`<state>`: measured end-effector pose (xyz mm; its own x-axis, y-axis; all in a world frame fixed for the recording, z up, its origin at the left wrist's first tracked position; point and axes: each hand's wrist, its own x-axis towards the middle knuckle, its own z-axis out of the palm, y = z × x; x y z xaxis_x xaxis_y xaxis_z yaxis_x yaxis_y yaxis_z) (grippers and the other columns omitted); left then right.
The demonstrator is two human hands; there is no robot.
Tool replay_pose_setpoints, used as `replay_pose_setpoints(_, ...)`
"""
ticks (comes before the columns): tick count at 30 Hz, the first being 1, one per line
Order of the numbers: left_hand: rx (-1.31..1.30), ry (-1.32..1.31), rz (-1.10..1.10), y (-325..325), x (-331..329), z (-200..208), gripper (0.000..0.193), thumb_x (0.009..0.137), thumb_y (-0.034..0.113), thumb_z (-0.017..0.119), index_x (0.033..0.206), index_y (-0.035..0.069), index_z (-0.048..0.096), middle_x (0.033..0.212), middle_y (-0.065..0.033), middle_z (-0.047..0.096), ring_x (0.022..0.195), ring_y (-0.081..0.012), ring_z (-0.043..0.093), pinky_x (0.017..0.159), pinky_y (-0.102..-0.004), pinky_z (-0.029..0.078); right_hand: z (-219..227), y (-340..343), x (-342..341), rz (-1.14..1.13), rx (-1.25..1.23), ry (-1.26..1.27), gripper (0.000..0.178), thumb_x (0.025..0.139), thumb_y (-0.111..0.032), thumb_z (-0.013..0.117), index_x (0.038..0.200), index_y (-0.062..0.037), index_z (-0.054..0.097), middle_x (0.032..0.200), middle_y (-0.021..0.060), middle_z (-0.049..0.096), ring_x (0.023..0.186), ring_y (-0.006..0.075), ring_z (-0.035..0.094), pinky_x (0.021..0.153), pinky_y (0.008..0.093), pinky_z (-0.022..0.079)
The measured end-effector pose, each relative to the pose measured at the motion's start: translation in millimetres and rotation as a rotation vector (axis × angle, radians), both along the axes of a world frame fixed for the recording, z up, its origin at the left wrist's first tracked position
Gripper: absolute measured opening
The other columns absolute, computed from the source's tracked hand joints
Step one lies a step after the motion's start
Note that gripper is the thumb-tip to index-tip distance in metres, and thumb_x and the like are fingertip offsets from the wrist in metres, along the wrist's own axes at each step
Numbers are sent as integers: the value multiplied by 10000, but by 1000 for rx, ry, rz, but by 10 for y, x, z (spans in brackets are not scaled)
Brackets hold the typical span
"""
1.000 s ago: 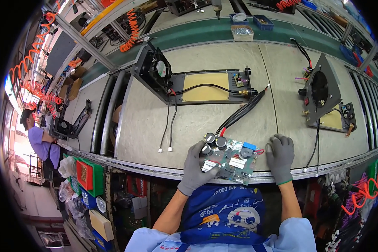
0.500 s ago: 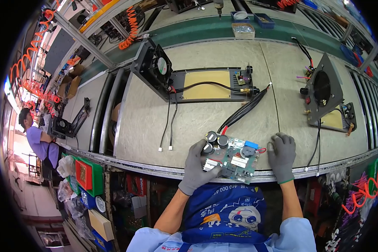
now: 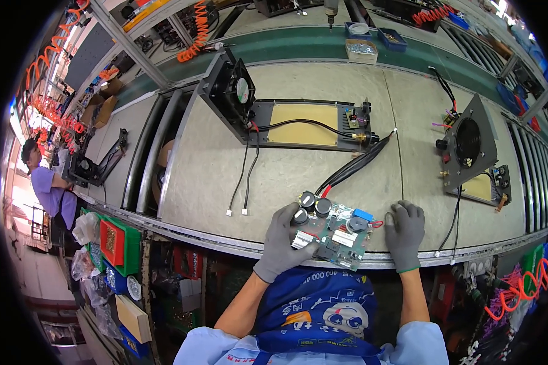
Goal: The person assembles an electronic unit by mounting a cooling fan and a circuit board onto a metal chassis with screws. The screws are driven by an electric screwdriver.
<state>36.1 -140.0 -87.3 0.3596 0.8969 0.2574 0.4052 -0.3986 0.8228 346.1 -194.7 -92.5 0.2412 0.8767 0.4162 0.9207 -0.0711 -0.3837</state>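
Note:
My left hand (image 3: 281, 243), in a grey glove, grips the left side of a green circuit board (image 3: 338, 236), thumb on top. Black round capacitors (image 3: 307, 199), white blocks and a blue part stand on the board. It lies tilted at the table's front edge. A thick black cable bundle (image 3: 359, 163) with a red part runs from behind it, ending in a white connector. My right hand (image 3: 405, 234), also gloved, rests at the table edge just right of the board, near a small red wire loop (image 3: 377, 224). Its fingers are curled together, with nothing showing in them.
Beyond the board lies a metal chassis (image 3: 310, 125) with an upright fan panel (image 3: 231, 91). A second fan unit (image 3: 469, 146) stands at the right. Rollers (image 3: 155, 158) flank the table. Parts bins (image 3: 119, 243) hang at lower left. A co-worker (image 3: 52, 188) stands far left.
The view has shifted slightly. My left hand keeps its hold on the board, and my right hand stays beside it with little movement.

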Motion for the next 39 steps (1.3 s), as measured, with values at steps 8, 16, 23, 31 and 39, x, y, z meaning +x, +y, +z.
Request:
replay_pose_setpoints(8,130,77,9,-45,128,33,937,699,294,871,1475,-5,438,1391,-250,514,1263,-396,545,1028,-458,502,-14,-22,52,-14,20,10,246,840,-152,722,1072,-74,695,1151,128,670,1076,363,601,959,490,475)
replay_pose_setpoints(16,239,144,-19,70,72,32,771,728,188,797,1429,26,517,1356,-224,516,1212,-394,547,996,-457,510,-123,41,91,16,60,15,255,832,-210,717,1063,-111,674,1113,102,660,1064,329,607,918,482,479)
replay_pose_setpoints(23,192,78,109,198,51,41,637,792,143,792,1368,-13,566,1125,-205,653,1074,-348,636,936,-427,522,-63,-51,104,97,30,-32,293,832,-192,699,1102,-79,681,1203,113,664,1135,355,589,1002,507,456)
replay_pose_setpoints(31,352,183,319,355,-396,12,561,826,124,774,1343,6,591,1128,-190,665,1018,-366,632,871,-456,521,-4,-106,-210,263,-60,-162,519,861,-274,649,1266,49,614,1347,242,583,1307,407,501,1140,570,335)
replay_pose_setpoints(39,102,164,759,869,-1252,-270,483,875,150,747,1301,-46,633,1193,-205,693,1094,-336,679,995,-413,523,122,86,-889,387,-169,-178,720,878,-513,671,1322,49,593,1393,230,545,1394,386,421,1198,608,239)
